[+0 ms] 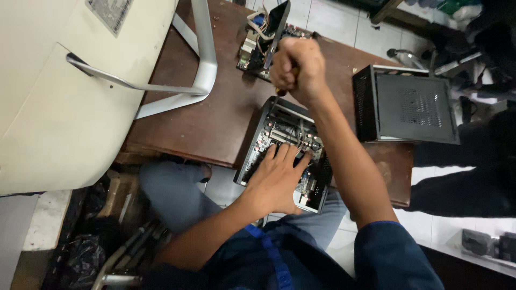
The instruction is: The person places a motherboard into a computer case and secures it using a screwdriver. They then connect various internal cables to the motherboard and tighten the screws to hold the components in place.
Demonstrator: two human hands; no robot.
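Observation:
A small open computer case (pixel 279 126) with its circuit board exposed lies at the near edge of a brown wooden table (pixel 215 118). My left hand (pixel 277 180) rests flat on the board, fingers spread over the components. My right hand (pixel 297 67) is raised above the far end of the case, closed in a fist around the handle of a tool, likely a screwdriver; its tip is hidden by my hand.
A black metal case cover (pixel 411 104) stands to the right on the table. Another circuit board with cables (pixel 260 40) lies at the back. A white monitor back with a silver stand (pixel 199 64) fills the left. Another person's dark clothing (pixel 484 161) is at right.

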